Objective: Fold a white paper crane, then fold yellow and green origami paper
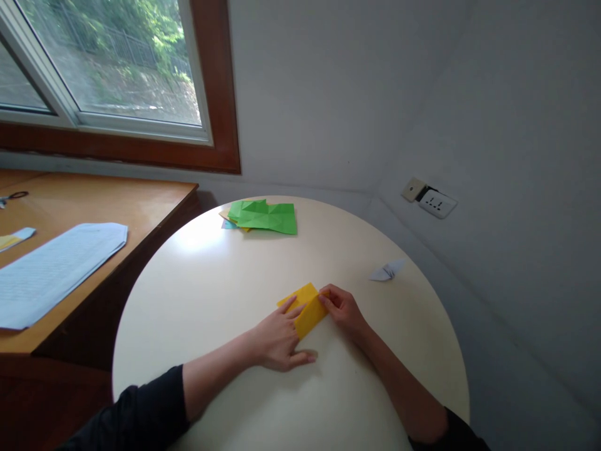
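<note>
A folded sheet of yellow paper (310,318) lies on the round white table (211,300) in front of me, a crease running across it. My left hand (280,338) rests flat on its left part, fingers spread and the thumb stretched out over the bare tabletop. At the paper's right edge, my right hand (345,310) pinches a corner between thumb and fingertips. The other fingers of that hand are curled in. Part of the paper is hidden under my left fingers.
Creased green paper (272,217) lies on other coloured sheets at the table's far edge. A small folded white paper (387,270) sits at the right. A wooden desk (154,194) on the left holds printed sheets (61,269) and scissors (16,195). Wall sockets (437,203) are beyond.
</note>
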### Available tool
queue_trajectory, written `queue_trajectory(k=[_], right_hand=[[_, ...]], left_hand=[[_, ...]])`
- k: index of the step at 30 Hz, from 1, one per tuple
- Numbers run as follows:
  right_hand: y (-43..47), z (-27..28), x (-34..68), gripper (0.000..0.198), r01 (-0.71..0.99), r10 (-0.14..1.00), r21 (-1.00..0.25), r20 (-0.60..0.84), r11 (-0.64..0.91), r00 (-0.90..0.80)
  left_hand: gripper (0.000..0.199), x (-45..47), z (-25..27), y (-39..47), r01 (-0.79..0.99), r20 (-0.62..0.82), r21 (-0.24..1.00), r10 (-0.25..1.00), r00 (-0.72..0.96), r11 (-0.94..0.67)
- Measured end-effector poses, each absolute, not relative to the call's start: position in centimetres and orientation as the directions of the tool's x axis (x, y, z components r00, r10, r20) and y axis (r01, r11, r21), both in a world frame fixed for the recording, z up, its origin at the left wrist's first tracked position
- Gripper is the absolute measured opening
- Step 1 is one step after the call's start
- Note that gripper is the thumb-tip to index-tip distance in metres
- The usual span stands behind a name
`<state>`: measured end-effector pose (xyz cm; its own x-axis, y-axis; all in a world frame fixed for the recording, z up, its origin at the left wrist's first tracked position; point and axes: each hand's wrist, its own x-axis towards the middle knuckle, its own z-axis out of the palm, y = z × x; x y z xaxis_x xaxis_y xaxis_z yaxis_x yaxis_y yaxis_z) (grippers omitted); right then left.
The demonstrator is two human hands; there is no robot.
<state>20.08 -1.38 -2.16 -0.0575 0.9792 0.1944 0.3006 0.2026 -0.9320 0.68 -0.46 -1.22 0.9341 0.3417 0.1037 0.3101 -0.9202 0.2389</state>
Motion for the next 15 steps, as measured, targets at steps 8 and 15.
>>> queue_trajectory(k=[8, 15], right_hand=[[-1.3, -2.0, 19.7, 0.02, 0.598, 0.978, -0.785, 0.209, 0.158, 0.017], [-0.2, -1.6, 19.2, 0.017, 0.744, 0.983, -0.653, 0.185, 0.142, -0.025]], left_hand=[[0.049, 0.3, -1.1, -1.0, 0.313, 0.06, 0.292, 0.344, 0.937, -0.904], [0.061, -1.9, 0.5, -2.7, 0.358, 0.031, 0.344, 0.391, 0.92, -0.868]])
